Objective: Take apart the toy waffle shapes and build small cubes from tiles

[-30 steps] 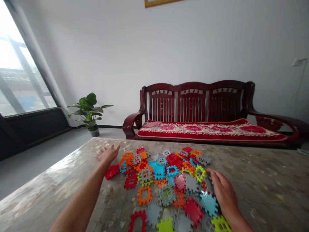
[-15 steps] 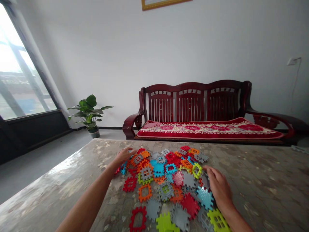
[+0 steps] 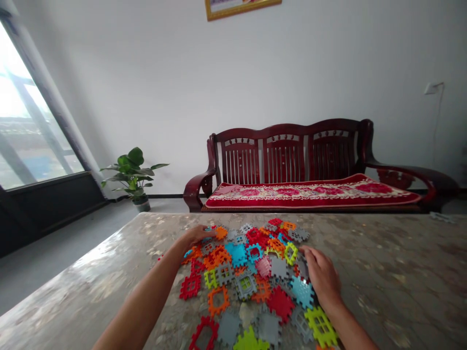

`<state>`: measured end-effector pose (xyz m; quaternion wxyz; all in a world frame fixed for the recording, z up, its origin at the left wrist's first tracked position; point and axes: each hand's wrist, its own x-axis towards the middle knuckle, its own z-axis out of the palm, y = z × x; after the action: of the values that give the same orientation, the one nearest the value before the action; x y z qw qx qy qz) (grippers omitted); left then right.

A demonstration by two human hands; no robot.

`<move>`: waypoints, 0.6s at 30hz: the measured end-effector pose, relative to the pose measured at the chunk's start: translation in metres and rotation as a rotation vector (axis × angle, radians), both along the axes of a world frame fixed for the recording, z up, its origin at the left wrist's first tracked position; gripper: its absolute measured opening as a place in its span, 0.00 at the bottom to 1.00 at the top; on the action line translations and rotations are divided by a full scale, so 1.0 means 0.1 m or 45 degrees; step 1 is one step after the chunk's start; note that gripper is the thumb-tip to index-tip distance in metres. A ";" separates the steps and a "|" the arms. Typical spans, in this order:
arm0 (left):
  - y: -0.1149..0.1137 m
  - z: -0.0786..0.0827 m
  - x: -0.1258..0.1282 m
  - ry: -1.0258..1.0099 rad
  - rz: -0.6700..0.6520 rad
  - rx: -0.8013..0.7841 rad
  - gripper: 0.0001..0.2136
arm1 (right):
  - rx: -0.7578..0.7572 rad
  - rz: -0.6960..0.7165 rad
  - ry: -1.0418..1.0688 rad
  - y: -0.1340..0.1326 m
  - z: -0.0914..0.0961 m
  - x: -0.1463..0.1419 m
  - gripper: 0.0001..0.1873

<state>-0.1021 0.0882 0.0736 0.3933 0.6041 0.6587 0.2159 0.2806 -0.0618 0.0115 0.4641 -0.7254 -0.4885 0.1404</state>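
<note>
A heap of flat interlocking plastic tiles (image 3: 251,272) in red, orange, blue, grey and green lies spread on the marbled table (image 3: 383,272). My left hand (image 3: 197,235) rests palm down on the heap's far left edge, its fingers flat against orange and grey tiles. At the heap's right side my right hand (image 3: 320,277) lies palm down, fingers stretched out over grey and blue tiles. Neither hand holds a tile.
Beyond the table stands a dark wooden bench (image 3: 292,165) with a red flowered cushion. A potted plant (image 3: 133,177) sits on the floor by the window at left. A framed picture (image 3: 241,6) hangs high on the white wall.
My left hand has slid rightward onto the heap's left edge, pushing tiles closer together. My right hand has shifted slightly inward. The view has moved a little.
</note>
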 end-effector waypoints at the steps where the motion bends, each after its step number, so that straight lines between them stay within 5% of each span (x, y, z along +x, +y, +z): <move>1: -0.01 0.01 0.03 -0.012 -0.018 -0.008 0.18 | -0.005 -0.001 -0.003 0.00 0.01 0.00 0.27; 18: -0.40 0.20 0.83 -0.375 -0.315 -0.018 0.30 | 0.025 -0.006 -0.061 -0.01 0.02 -0.03 0.26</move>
<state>-0.0192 0.0482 0.0936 0.5132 0.6394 0.5163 0.2473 0.2771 -0.0631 0.0133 0.4598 -0.7250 -0.4992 0.1171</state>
